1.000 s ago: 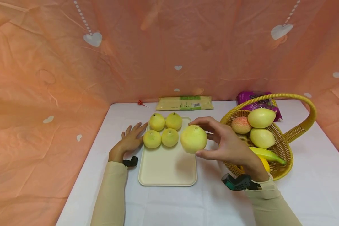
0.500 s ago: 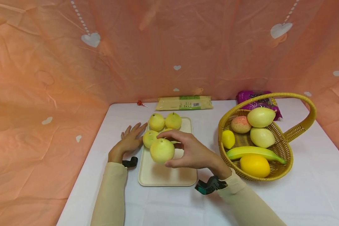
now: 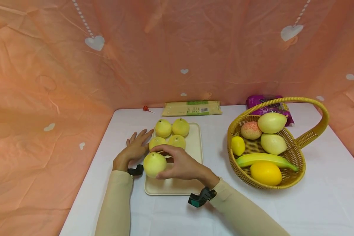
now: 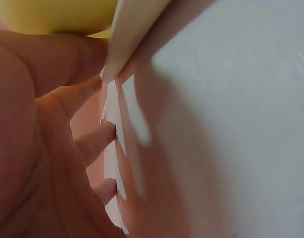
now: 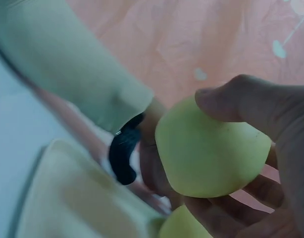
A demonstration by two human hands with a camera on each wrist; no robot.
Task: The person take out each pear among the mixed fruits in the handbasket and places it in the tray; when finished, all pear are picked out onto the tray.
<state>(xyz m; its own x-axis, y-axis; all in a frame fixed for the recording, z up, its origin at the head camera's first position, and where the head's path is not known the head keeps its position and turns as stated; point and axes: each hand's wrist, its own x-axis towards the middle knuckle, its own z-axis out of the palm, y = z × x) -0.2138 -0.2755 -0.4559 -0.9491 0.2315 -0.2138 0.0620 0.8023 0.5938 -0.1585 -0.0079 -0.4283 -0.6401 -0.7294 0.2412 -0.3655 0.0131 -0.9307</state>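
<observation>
My right hand (image 3: 184,164) pinches a round yellow pear (image 3: 154,165) between thumb and fingers. The pear is held above the left side of a cream tray (image 3: 177,187). Several similar pears (image 3: 163,127) sit in two rows on the tray's far half; the nearer row is partly covered by the right hand and its pear. Fingers spread, my left hand (image 3: 135,149) rests at the tray's left edge, and the left wrist view shows its thumb and index finger (image 4: 85,94) at the rim. In the right wrist view the held pear (image 5: 211,148) fills the grip.
A wicker basket (image 3: 301,164) on the right holds a banana (image 3: 262,159), a lemon (image 3: 238,146), a mango-like yellow fruit (image 3: 266,173) and other fruit. Along the back lie a noodle-like packet (image 3: 191,108), a purple bag (image 3: 262,101) and a red lollipop (image 3: 146,108).
My right hand has carried the pear leftward and toward me, from beside the basket to over the tray's left side. The left hand stays in place.
</observation>
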